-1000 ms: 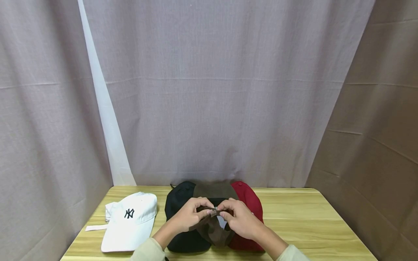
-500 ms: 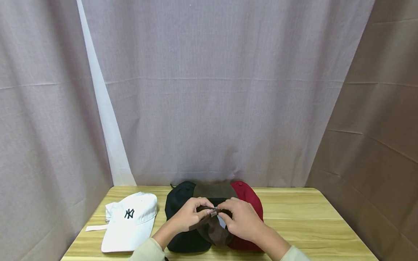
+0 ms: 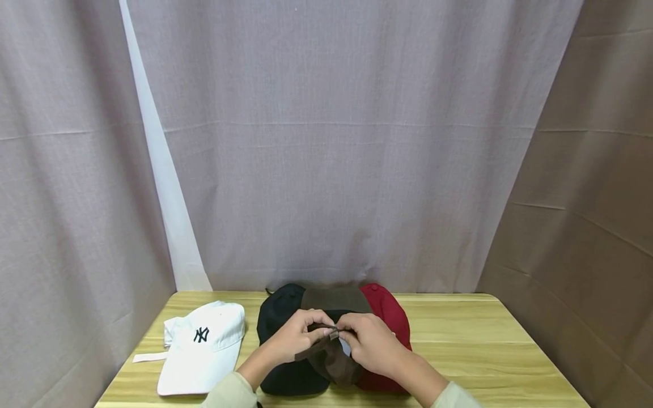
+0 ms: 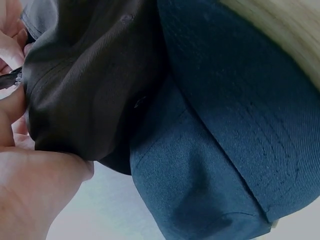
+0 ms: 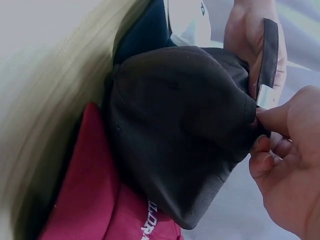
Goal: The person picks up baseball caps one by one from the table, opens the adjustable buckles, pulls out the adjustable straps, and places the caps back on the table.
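Observation:
A dark brown cap (image 3: 334, 362) lies between a black cap (image 3: 278, 314) and a red cap (image 3: 390, 314), with its back opening toward me. My left hand (image 3: 296, 338) pinches one side of its back strap between thumb and fingers. Close against it, my right hand (image 3: 377, 344) pinches the other side. In the right wrist view, a strap end (image 5: 269, 52) sticks up past the left hand from a small metal buckle (image 5: 265, 96), which sits by the right thumb. The right fingertips partly hide the strap. In the left wrist view the black cap (image 4: 225, 125) looks dark blue.
A white cap (image 3: 204, 345) with a dark NY emblem sits at the left of the wooden table (image 3: 474, 351), its loose strap (image 3: 150, 357) pointing left. Grey curtains (image 3: 331, 141) hang behind the table and at both sides.
My right hand has shifted slightly left, its fingertips closer to the left ones at the strap. The left hand keeps its hold. The caps lie as before.

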Available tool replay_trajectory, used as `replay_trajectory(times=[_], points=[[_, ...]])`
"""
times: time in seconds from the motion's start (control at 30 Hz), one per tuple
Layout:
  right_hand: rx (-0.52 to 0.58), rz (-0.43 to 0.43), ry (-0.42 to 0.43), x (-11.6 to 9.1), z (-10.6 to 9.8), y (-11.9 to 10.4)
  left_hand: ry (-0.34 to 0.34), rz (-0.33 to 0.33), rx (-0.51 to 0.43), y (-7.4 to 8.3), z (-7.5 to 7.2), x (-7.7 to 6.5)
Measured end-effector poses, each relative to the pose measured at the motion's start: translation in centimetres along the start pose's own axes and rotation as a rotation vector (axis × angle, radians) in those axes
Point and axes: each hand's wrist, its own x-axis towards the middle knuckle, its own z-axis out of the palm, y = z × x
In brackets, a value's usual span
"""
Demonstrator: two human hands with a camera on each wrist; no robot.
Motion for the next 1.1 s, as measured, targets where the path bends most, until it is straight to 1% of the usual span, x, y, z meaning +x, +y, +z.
replay_trajectory(times=[0.13, 0.4, 0.63, 0.97, 1.1], points=[[0.069, 0.037, -0.017, -0.10, 0.03, 0.11, -0.006, 0.021, 0.003, -0.18, 0.10, -0.02], [0.101, 0.070, -0.018, -0.21, 0.13, 0.50, -0.008, 0.071, 0.038, -0.40, 0.09, -0.05], [0.125, 0.075, -0.027, -0.35, -0.01, 0.73, -0.018, 0.080, 0.048, -0.51, 0.02, -0.16], [0.113, 0.085, -0.022, -0.47, -0.10, 0.68, -0.028, 0.091, 0.054, -0.45, -0.14, -0.34], [0.077, 0.078, -0.006, -0.41, -0.01, 0.57, -0.025, 0.094, 0.050, -0.58, -0.22, -0.35]])
